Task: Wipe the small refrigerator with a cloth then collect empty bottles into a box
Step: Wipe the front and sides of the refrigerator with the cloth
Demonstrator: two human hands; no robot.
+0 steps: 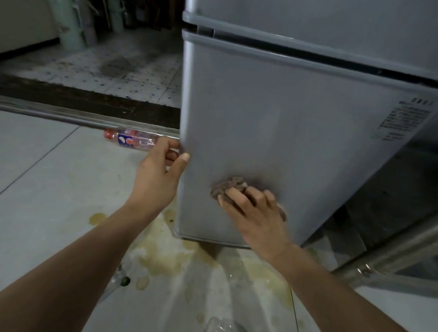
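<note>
1. The right hand [254, 212] had its grip on a crumpled brown cloth [228, 187], fingers curled over it and pressing it flat against the lower door of the grey refrigerator [277, 133].
2. The left hand [160, 168] gripped the left edge of the same door, level with and slightly above the right grip; the thumb lay on the door face, and the fingers wrapped round the edge.
3. The cloth sat low on the door, near its bottom edge, bunched above and to the left of the right-hand fingers; a strip of it showed past the far side of the hand.
4. A faint printed label [403, 118] was seen on the door well above and to the right of the right grip; the text was unreadable.
5. A clear bottle with a red cap and blue-and-red label [131, 140] lay on its side on the floor, just beyond the left grip and partly hidden by it, against a metal door track [77, 117].
6. A second clear bottle [221, 329] lay on the floor below both grips, at the bottom edge of the view.
7. A yellowish spill [168, 259] spread over the pale floor tiles beneath the refrigerator's lower edge, between the two forearms.
</note>
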